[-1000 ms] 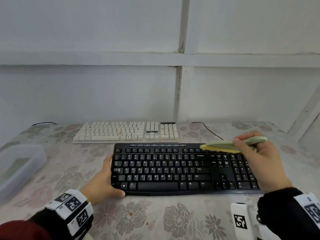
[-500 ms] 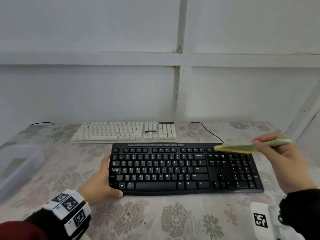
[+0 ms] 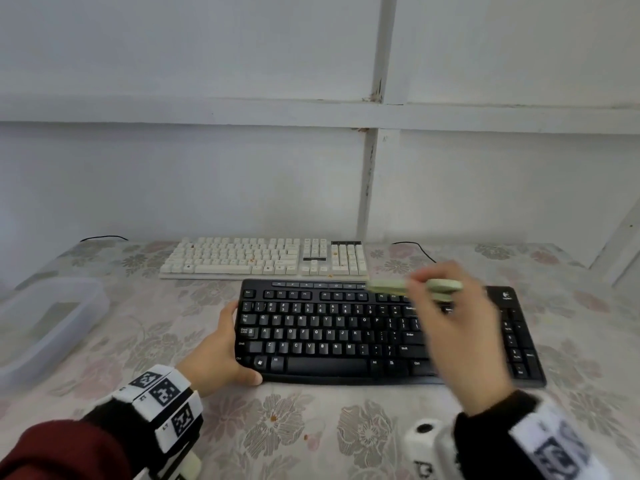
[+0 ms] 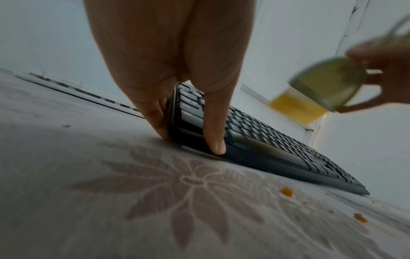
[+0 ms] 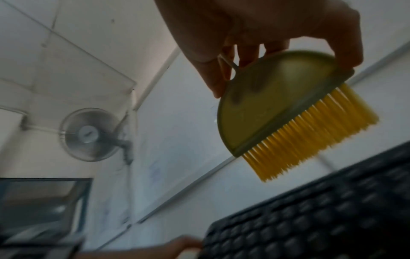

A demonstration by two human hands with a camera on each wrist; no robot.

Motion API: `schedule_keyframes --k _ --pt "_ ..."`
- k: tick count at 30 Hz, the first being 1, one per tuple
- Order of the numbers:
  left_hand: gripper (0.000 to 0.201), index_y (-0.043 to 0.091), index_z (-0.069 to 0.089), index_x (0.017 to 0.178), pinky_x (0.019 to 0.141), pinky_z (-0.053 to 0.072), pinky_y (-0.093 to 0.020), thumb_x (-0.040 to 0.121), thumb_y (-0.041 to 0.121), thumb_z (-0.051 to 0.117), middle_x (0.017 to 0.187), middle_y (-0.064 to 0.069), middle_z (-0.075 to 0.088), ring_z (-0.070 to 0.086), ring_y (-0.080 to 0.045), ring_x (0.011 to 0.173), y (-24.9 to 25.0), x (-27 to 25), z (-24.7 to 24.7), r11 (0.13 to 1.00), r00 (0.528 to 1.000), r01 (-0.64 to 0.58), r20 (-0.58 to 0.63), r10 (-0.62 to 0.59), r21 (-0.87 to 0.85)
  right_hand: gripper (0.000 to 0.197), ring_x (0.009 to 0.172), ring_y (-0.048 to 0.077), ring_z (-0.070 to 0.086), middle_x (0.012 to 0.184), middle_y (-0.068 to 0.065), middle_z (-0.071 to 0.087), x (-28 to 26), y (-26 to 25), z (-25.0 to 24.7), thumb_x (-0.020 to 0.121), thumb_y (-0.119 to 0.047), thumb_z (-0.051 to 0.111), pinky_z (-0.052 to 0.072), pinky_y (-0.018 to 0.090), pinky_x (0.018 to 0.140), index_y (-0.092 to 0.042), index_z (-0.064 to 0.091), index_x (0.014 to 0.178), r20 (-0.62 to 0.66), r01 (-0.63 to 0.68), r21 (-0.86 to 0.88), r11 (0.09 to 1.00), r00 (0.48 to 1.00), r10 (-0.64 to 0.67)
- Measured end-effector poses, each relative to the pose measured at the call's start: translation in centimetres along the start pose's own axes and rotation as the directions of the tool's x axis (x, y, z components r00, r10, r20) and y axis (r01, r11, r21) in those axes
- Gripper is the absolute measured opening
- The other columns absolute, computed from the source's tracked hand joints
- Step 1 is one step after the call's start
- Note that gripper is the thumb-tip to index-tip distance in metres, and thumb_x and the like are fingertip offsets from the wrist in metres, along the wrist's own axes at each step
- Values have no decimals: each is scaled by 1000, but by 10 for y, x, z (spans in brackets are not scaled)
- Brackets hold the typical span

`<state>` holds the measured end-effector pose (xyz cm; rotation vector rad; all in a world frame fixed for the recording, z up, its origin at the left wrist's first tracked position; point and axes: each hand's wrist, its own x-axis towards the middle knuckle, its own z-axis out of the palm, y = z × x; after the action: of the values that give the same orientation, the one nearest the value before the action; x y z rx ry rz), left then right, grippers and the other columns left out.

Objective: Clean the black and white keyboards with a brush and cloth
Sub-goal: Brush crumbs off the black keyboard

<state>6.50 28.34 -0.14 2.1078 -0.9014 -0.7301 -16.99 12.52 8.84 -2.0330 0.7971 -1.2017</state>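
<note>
A person's right hand [image 3: 457, 327] pinches a green brush [image 5: 281, 105] with yellow bristles [image 5: 310, 136] by its handle, held in the air above the upper right of the black keyboard [image 3: 346, 334], bristles clear of the keys. The left hand [image 3: 214, 355] steadies that keyboard at its near left corner, thumb laid on the front edge and fingers straight down the side, tips on the flowered surface [image 3: 311, 434]. Brushing of the black keyboard looks under way rather than finished (the right hand is blurred, so where the bristles land next is anyone's guess). The white keyboard [image 3: 266, 258], lying just behind the black one, shows orange-brown specks among its keys and appears untouched; orange crumbs [image 4: 287, 191] dot the surface near the black keyboard's front. No cloth is in view, so wiping seems left to do for both. At the far left stands a clear plastic container [image 3: 86, 296]; its contents cannot be made out.
</note>
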Motion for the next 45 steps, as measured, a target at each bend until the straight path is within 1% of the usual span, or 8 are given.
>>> schedule_keyframes --k 4,10,17,20,25,32,38,45 --pt "119 30 -2 142 79 47 -22 61 5 81 105 6 60 60 -9 93 1 0 -1 1000 1000 -12 -5 12 29 11 94 0 47 91 -31 55 -28 -37 73 88 -28 62 37 48 97 -38 58 88 222 48 37 998 974 -55" --pt "118 24 0 141 88 53 -35 58 16 82 109 3 57 61 -13 100 3 0 -1 993 997 -73 -9 74 93 12 103 4 38 105 -17 54 -42 -55 124 96 -35 47 19 42 103 -35 57 102 379 46 -34 998 925 -29" --pt "118 29 -4 142 71 47 -18 62 9 81 97 7 61 61 -6 87 0 1 0 997 999 -30 -20 31 70 8 94 5 40 94 -18 54 -35 -42 119 95 -33 47 23 48 104 -33 55 94 276 -20 -139 990 959 58" --pt "120 31 -5 143 76 46 -20 62 5 80 101 8 61 61 -9 91 -1 1 -1 999 1000 -25 2 25 34 7 91 8 42 90 -16 54 -33 -36 110 93 -29 50 22 50 104 -32 55 91 190 -39 -154 987 979 68" --pt "119 29 -2 143 73 46 -16 62 8 82 105 11 57 59 -4 92 0 0 0 998 999 -48 -23 49 39 5 94 5 43 94 -16 57 -36 -50 117 94 -33 50 27 42 99 -32 55 93 310 -29 -36 999 950 39" --pt "120 31 -4 143 72 45 -16 63 2 80 102 10 60 59 -7 91 1 -1 -1 1000 1000 -20 10 20 13 11 85 5 40 79 -18 51 -35 -31 109 91 -24 55 22 52 106 -32 54 84 167 -52 -97 994 984 67" --pt "119 31 -4 142 68 46 -15 62 5 80 101 8 60 62 -6 87 1 0 0 999 999 -31 -15 31 27 9 89 1 41 86 -16 56 -43 -38 116 93 -27 53 24 48 105 -32 55 85 251 -51 -24 998 966 56" --pt "121 32 -5 143 78 46 -17 64 3 81 107 11 58 60 -7 95 1 -1 -2 1000 1000 -5 22 5 9 21 87 3 41 79 -17 55 -33 -22 80 89 -18 58 29 55 103 -35 53 78 138 -88 -19 996 986 90"
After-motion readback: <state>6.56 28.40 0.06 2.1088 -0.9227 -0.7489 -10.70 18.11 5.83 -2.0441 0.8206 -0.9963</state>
